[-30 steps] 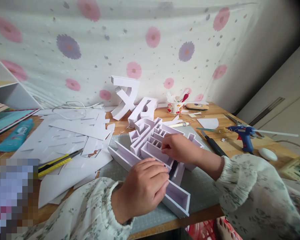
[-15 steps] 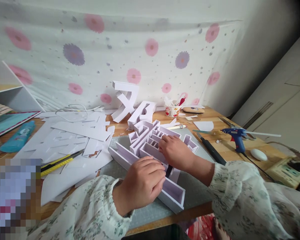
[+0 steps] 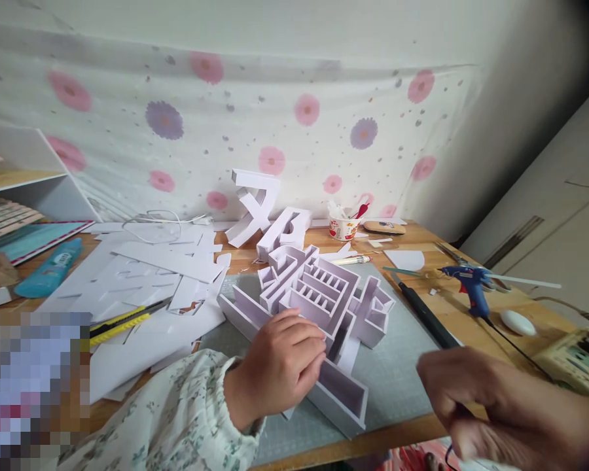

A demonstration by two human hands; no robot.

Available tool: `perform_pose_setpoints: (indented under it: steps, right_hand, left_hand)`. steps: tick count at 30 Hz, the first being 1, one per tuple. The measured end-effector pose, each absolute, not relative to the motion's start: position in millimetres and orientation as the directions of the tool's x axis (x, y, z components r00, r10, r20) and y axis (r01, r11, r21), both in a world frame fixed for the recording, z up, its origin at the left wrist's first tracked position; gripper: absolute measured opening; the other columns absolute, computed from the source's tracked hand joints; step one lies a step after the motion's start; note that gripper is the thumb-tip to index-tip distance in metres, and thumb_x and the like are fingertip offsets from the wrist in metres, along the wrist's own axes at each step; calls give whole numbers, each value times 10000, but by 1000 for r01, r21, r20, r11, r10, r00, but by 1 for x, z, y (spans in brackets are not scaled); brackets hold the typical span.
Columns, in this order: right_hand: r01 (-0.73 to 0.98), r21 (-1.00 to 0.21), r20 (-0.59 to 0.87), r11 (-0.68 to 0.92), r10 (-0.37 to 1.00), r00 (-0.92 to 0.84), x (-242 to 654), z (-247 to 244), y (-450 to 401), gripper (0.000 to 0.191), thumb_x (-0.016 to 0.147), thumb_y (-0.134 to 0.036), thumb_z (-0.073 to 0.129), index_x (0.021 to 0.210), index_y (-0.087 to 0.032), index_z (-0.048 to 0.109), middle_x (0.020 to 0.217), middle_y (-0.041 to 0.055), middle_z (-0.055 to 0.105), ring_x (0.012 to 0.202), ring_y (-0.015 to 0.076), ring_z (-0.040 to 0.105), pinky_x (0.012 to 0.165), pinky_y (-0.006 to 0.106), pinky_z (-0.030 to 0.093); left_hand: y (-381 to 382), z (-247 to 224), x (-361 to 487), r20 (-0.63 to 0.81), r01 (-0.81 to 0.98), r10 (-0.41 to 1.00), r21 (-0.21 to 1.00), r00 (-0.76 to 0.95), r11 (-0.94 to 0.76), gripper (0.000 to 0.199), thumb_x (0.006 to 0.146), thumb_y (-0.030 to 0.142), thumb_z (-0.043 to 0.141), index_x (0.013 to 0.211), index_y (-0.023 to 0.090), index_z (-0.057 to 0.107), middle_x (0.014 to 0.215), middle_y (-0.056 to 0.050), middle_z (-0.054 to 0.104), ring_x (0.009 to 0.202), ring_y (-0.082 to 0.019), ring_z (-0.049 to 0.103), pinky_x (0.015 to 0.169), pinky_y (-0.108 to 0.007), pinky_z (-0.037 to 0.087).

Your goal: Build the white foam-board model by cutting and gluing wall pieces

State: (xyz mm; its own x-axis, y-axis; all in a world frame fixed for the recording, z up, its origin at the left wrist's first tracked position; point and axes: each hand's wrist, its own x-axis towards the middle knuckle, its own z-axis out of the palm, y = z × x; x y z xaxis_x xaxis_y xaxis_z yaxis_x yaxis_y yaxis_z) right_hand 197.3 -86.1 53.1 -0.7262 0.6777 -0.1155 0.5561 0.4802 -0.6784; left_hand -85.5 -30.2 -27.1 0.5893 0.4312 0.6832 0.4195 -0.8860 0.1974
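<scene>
A white foam-board structure [image 3: 341, 392] with many upright walls and small cells lies on the grey cutting mat [image 3: 397, 386]. My left hand [image 3: 282, 356] is draped over its long trough-like near section, the fingers bent together around the walls. That hand hides the middle of the section. At the lower right, my right hand [image 3: 500, 399] is off the structure, over the table's front edge. Its fingers look curled but are smeared by motion, and whether anything is in them cannot be seen.
A blue glue gun [image 3: 472, 291], a white mouse-like object [image 3: 519, 322] and a power strip [image 3: 572, 356] are on the right. Paper offcuts [image 3: 147, 275] and a yellow cutter [image 3: 120, 326] cover the left. Finished-looking white shapes [image 3: 258, 206] and a paper cup [image 3: 344, 227] stand behind.
My right hand has left the structure's inner cells and moved right and toward me. My left hand keeps its place on the structure. The whole view has shifted slightly.
</scene>
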Motion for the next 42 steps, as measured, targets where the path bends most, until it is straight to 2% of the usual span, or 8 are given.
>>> perform_pose_setpoints:
  steps: [4, 10, 16, 20, 24, 30, 36, 42]
  right_hand:
    - [721, -607, -228, 334, 796, -561, 219, 27, -93, 245, 958, -382, 474, 818, -248, 625, 822, 31, 650, 761, 180, 600, 704, 287, 471]
    - [780, -547, -68, 305, 912, -404, 234, 12, -68, 184, 917, -268, 468, 932, -258, 651, 950, 59, 674, 845, 208, 640, 785, 327, 513]
    - [822, -495, 16, 280, 949, -314, 254, -15, -42, 311, 849, -314, 584, 1153, -276, 641, 1042, 64, 685, 856, 211, 662, 769, 349, 544]
    - [754, -623, 114, 207, 978, -174, 259, -49, -26, 592, 822, -457, 632, 1356, -226, 522, 1182, 121, 667, 954, 253, 671, 799, 377, 573]
    - [663, -714, 134, 227, 973, -188, 254, -75, -21, 764, 778, -480, 690, 1438, -191, 435, 1249, 162, 644, 1063, 293, 652, 828, 390, 584]
    - [696, -682, 158, 226, 974, -162, 247, -84, -17, 850, 755, -513, 701, 1475, -194, 380, 1208, 159, 669, 1026, 302, 676, 826, 399, 590]
    - [678, -718, 127, 159, 987, -97, 246, -84, -15, 885, 699, -582, 709, 1433, -175, 430, 1085, 161, 715, 925, 318, 708, 765, 404, 611]
    - [706, -682, 179, 188, 980, -88, 238, -86, -18, 1009, 639, -569, 748, 1460, -132, 357, 1164, 201, 673, 1051, 357, 660, 804, 441, 600]
  left_hand:
    - [-17, -21, -93, 709, 464, 449, 192, 543, -865, 170, 839, 91, 539, 891, 189, 668, 870, -25, 742, 813, -170, 682, 891, -390, 518]
    - [12, -24, -129, 742, 612, 539, 222, 399, -759, 169, 846, 134, 555, 911, 212, 690, 928, -37, 742, 892, -191, 686, 855, -340, 534]
    - [32, -42, -187, 614, 744, 789, 530, -6, -407, 222, 850, 347, 573, 1002, 225, 679, 1094, -65, 694, 1065, -259, 632, 980, -389, 473]
    - [44, -55, -198, 376, 542, 890, 819, -256, -190, 366, 819, 451, 595, 1073, 191, 638, 1142, -89, 676, 1088, -265, 624, 995, -405, 464]
    - [45, -53, -190, 206, 336, 944, 935, -258, -113, 439, 757, 512, 656, 1053, 189, 629, 1106, -85, 696, 1088, -263, 630, 982, -386, 476]
    - [36, -42, -185, -1, 132, 969, 991, -247, 34, 488, 723, 574, 654, 994, 169, 628, 941, -97, 750, 957, -273, 680, 861, -372, 507]
    - [30, -40, -183, -18, 180, 981, 982, -193, 53, 485, 754, 577, 612, 978, 152, 670, 1025, -123, 742, 915, -263, 680, 827, -366, 505]
    - [31, -42, -185, -2, 299, 993, 954, -118, 37, 463, 764, 546, 627, 1025, 169, 691, 1122, -123, 717, 1076, -297, 639, 936, -406, 475]
